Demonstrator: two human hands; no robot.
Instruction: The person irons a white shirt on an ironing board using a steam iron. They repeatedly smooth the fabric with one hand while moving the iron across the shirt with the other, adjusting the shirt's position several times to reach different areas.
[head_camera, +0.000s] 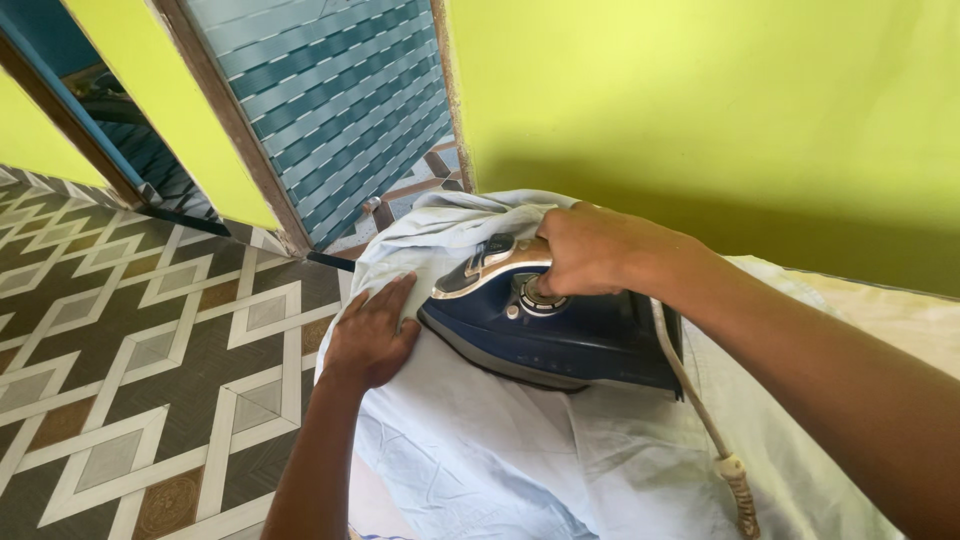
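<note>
A dark blue steam iron with a bronze-coloured handle rests flat on a pale blue garment spread over an ironing board. My right hand grips the iron's handle from above. My left hand lies palm down on the cloth just left of the iron's tip, pressing the fabric near the board's edge. A white cord runs from the iron's rear toward the lower right.
A yellow-green wall stands right behind the board. To the left lies a patterned tile floor. A doorway with a blue ribbed panel sits at the far left, with wooden furniture legs beyond the board's tip.
</note>
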